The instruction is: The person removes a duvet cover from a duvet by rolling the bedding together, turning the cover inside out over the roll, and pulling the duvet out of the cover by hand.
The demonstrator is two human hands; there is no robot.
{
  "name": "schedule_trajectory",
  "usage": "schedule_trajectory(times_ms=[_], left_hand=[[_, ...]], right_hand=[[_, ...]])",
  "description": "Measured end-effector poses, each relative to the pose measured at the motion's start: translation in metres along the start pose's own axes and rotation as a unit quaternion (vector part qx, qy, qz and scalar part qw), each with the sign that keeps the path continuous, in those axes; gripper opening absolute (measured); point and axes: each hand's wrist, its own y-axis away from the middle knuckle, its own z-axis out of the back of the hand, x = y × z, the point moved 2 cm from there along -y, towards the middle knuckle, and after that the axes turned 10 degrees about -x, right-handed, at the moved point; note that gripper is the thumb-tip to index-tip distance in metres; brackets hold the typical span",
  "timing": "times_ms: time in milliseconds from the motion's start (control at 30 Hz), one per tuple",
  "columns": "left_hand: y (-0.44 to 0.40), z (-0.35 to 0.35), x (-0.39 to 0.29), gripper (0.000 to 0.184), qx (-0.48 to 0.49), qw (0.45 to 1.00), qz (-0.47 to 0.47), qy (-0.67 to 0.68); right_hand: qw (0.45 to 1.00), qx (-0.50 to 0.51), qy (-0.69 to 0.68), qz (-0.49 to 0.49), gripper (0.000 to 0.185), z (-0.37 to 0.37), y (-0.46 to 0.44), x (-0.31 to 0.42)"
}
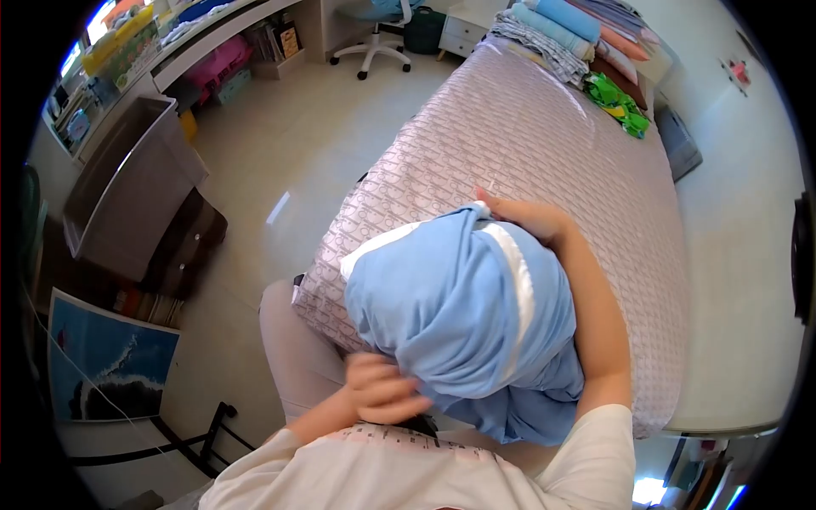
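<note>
A large bundle of light blue cloth with white bands (442,297) rests on the near end of the bed and against my body. My right arm wraps round its right side, and my right hand (531,217) lies at its far top edge, its fingers partly hidden behind the cloth. At the near left edge of the bundle is my left hand (387,389), blurred by motion, with its fingers curled. Whether it grips any cloth is not clear.
The bed (510,144) has a pink patterned cover. Folded bedding (544,42) and a green cloth (616,104) lie at its far end. A brown bin (136,187), a blue picture (115,357) and a swivel chair (374,51) stand to the left.
</note>
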Motion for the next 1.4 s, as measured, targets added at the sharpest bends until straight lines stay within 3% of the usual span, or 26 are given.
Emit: schedule_trajectory(times_ms=[33,67,100,133,200,400,600,667,700,733,800,867,900,933,967,1000,1067,1100,1167,1233,1267,1300,1367,1400], left_hand=[[-0.006,0.002,-0.003,0.041,0.0,1.0,0.0,-0.003],[-0.016,0.002,0.0,0.046,0.0,0.978,0.199,-0.061],[-0.025,0.002,0.002,0.052,-0.003,0.914,0.389,-0.115],[-0.038,0.001,0.0,0.052,-0.006,0.913,0.391,-0.117],[-0.06,-0.009,0.009,0.065,0.066,0.869,0.489,-0.021],[-0.057,-0.028,0.015,0.068,0.03,0.854,0.52,0.006],[-0.052,-0.018,0.015,0.04,0.024,0.863,0.504,-0.002],[-0.05,-0.012,0.025,0.029,0.012,0.859,0.512,-0.022],[-0.036,-0.011,0.034,0.026,-0.02,0.856,0.516,-0.04],[-0.021,-0.011,0.044,0.025,-0.067,0.823,0.564,-0.019],[0.005,-0.016,0.08,0.024,-0.182,0.739,0.646,0.058],[0.042,-0.024,0.115,0.024,-0.273,0.705,0.63,0.18],[0.05,-0.021,0.13,0.026,-0.162,0.809,0.563,0.038],[0.055,-0.018,0.143,0.027,-0.043,0.876,0.47,-0.102],[0.062,-0.018,0.162,0.027,-0.089,0.814,0.573,-0.036],[0.051,-0.025,0.175,0.026,-0.178,0.754,0.63,0.066],[0.028,-0.027,0.172,0.02,-0.147,0.719,0.672,0.099],[0.016,-0.018,0.156,0.02,-0.137,0.711,0.683,0.1],[0.001,0.008,0.123,0.016,0.075,0.628,0.774,0.025],[0.006,0.048,0.088,0.038,0.306,0.515,0.799,-0.048],[0.039,0.075,0.073,0.047,0.383,0.535,0.753,-0.009],[0.074,0.095,0.05,0.06,0.333,0.46,0.82,0.075],[0.056,0.096,0.01,0.084,0.117,0.28,0.877,0.373],[0.063,0.078,-0.002,0.106,0.019,0.255,0.828,0.499]], right_hand=[[0.999,-0.033,0.007,0.013,0.072,0.005,0.0,-0.002],[0.999,-0.03,0.01,0.012,0.072,0.004,0.002,-0.001],[0.999,-0.036,0.011,0.009,0.072,0.004,0.006,0.003],[0.999,-0.044,0.012,0.004,0.072,0.002,0.009,0.004],[0.999,-0.043,0.0,0.019,0.072,0.001,0.008,-0.001],[0.999,-0.019,-0.028,0.039,0.078,0.0,0.011,-0.002],[0.997,0.06,-0.027,-0.027,0.084,-0.002,-0.022,-0.012],[0.993,0.086,0.075,0.0,0.085,-0.001,-0.036,-0.022],[0.988,0.098,0.116,-0.033,0.08,-0.017,-0.01,0.0],[0.987,0.104,0.119,-0.034,0.08,-0.026,-0.003,0.004],[0.945,0.116,0.305,-0.001,0.071,-0.042,0.006,0.0],[0.872,0.124,0.472,0.035,0.068,-0.056,0.018,-0.009],[0.874,0.125,0.468,0.034,0.068,-0.064,0.032,-0.011],[0.881,0.203,0.419,0.078,0.071,-0.075,0.05,-0.013],[0.879,0.277,0.369,0.122,0.075,-0.081,0.058,-0.012],[0.88,0.272,0.37,0.121,0.075,-0.082,0.049,-0.009],[0.809,0.293,0.501,0.096,0.052,-0.096,0.026,-0.027],[0.789,0.293,0.515,0.161,0.047,-0.094,-0.001,-0.053],[0.813,0.29,0.485,0.139,0.052,-0.104,-0.02,-0.04],[0.83,0.274,0.468,0.129,0.056,-0.106,-0.02,-0.03],[0.836,0.243,0.482,0.094,0.062,-0.104,-0.017,-0.025],[0.841,0.213,0.495,0.057,0.07,-0.102,-0.013,-0.022],[0.848,0.191,0.493,0.038,0.074,-0.093,-0.001,-0.021],[0.852,0.173,0.494,0.02,0.08,-0.088,0.008,-0.02]])
